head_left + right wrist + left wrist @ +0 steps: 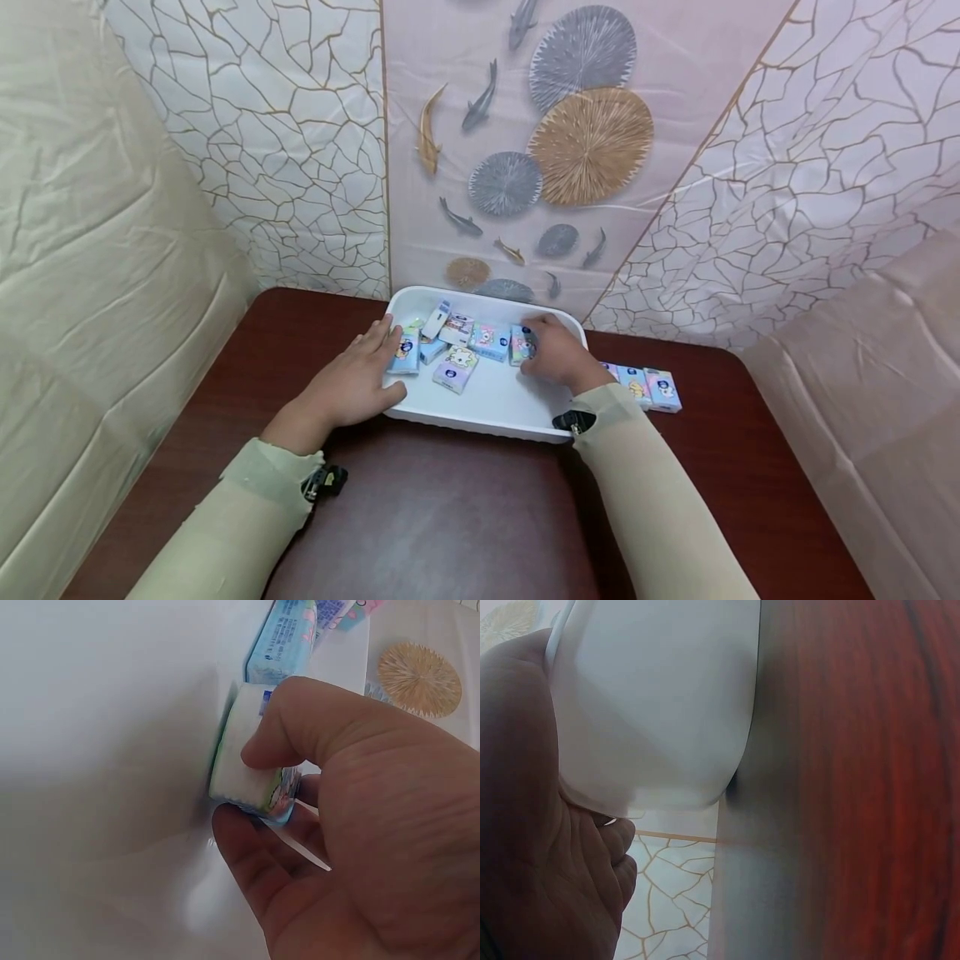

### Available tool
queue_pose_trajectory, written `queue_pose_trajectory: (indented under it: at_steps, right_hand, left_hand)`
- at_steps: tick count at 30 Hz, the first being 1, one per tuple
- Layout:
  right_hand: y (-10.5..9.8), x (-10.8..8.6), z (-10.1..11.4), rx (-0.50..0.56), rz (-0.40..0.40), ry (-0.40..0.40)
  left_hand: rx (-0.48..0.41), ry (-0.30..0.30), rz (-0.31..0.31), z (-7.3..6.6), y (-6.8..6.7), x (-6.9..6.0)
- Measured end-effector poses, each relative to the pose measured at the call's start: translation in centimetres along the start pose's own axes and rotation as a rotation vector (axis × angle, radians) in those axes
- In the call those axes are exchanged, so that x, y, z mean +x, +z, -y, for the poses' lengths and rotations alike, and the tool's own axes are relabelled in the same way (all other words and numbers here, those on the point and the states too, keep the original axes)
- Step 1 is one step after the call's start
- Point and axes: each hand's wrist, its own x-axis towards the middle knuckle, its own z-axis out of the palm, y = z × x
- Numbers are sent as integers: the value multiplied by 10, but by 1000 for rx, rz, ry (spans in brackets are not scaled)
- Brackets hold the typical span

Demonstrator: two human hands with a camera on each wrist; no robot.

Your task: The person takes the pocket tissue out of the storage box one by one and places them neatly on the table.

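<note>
A white tray [487, 410] stands on the dark table, with several small pastel tissue packs inside. My left hand [358, 375] grips its near left corner, the thumb over the front rim and the fingers along the left side; in the left wrist view the hand [547, 817] wraps the tray's outer wall [660, 712]. At the tray's right end, my right hand [555, 354] pinches a tissue pack [247, 761] between thumb and fingers. Beside it lies a blue tissue pack [491, 342]. Nearer the front is a purple-and-white pack [455, 369].
More tissue packs [662, 390] lie in a row on the table [712, 467] right of the tray, partly behind my right forearm. A patterned cloth backdrop [315, 150] rises behind the table, and plain pale cloth [97, 250] hangs at both sides.
</note>
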Motion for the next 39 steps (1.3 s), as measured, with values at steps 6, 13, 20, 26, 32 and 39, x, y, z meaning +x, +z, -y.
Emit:
queue_pose_trajectory:
  at_steps: [6, 13, 20, 26, 32, 39]
  right_hand:
    - [2, 2, -1, -18, -14, -27]
    - [1, 2, -2, -16, -26, -41]
    - [-4, -3, 1, -1, -53, -73]
    - [-6, -4, 1, 4, -75, -86]
    - [-8, -4, 1, 22, -97, -92]
    - [-15, -7, 3, 29, -116, -99]
  left_hand:
    - [-5, -5, 0, -2, -2, -2]
    - [-6, -2, -1, -4, -4, -3]
    - [-7, -4, -3, -2, -1, 0]
    - [-9, -11, 6, -1, -1, 0]
    - [-6, -5, 6, -2, -2, 0]
    - [-1, 3, 2, -2, -1, 0]
